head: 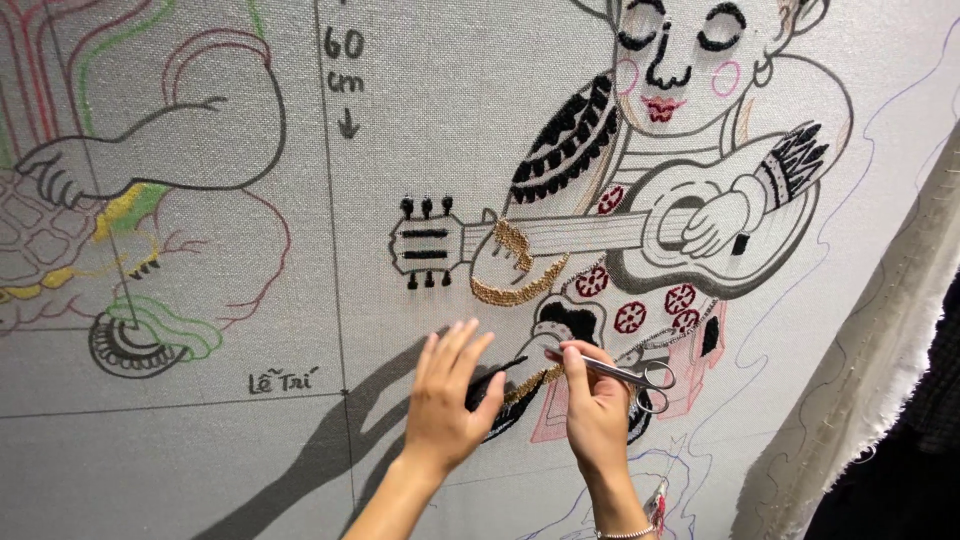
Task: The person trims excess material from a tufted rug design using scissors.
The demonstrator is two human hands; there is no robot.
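Head view, near to far. At about 6 o'clock both of my forearms rise into the frame; a thin bracelet (628, 533) circles the right wrist. My left hand (448, 400) lies flat against the grey canvas (200, 460), its fingers released and spread, the tips pointing toward 1 o'clock and pressing the cloth just beside the stitched area. My right hand (597, 405), at 5 o'clock from centre, is clenched around a pair of small metal scissors (625, 373): the finger loops stick out toward 3 o'clock past the knuckles, while the blades point toward 9 o'clock and meet the canvas between the two hands. I cannot tell whether the blades are parted. Under the blade tips lies a black tufted patch (500, 385) edged with gold yarn, part of the lower figure drawing. A dark shadow of the left arm falls across the cloth toward 8 o'clock.

Farther up, at centre, the canvas carries a line drawing of a guitar (690, 225) with gold loops (515, 270) on its neck and red rosettes (630, 317) below the body. At 12 to 1 o'clock sits the drawn player's head with black tufted braids (570, 140). At 9 to 10 o'clock is a second sketched figure with a turtle outline (40, 240). At 3 to 4 o'clock the frayed white canvas edge (880, 350) hangs against a dark background.
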